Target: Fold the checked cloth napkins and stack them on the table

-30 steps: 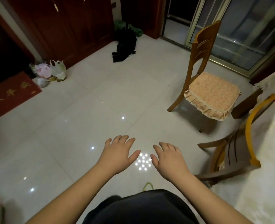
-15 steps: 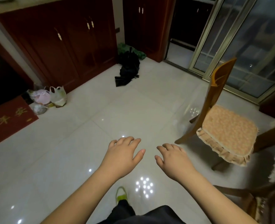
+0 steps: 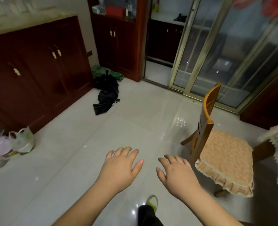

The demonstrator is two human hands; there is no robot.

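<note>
1 head-worn wide-angle view looks forward and down, hands near, floor (image 3: 86, 160) beyond.

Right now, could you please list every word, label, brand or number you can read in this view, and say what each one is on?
No text can be read in this view.
Bottles and boxes on the cabinet shelf: labels too small and blurred to read.
Plastic bags on the floor: no legible print.
Chair cushion: pattern only, no words.
</note>
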